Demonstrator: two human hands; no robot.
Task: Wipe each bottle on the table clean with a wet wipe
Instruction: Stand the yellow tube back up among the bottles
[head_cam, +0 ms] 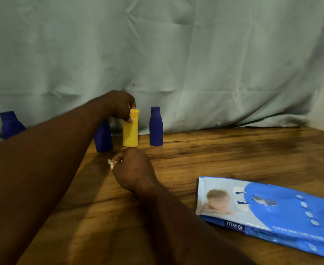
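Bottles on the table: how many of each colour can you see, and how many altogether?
Blue bottles: 3
Yellow bottle: 1, gripped at its top by the left hand
Total: 4

Yellow bottle [130,131], orange-capped, upright near the back of the table [233,150], gripped at the cap by left hand [122,106]. Blue bottle [156,127] upright just right of it; second blue bottle [103,139] just left, partly behind the forearm; third blue bottle [11,124] far left. White wipe [110,163] bunched in right hand [134,169].
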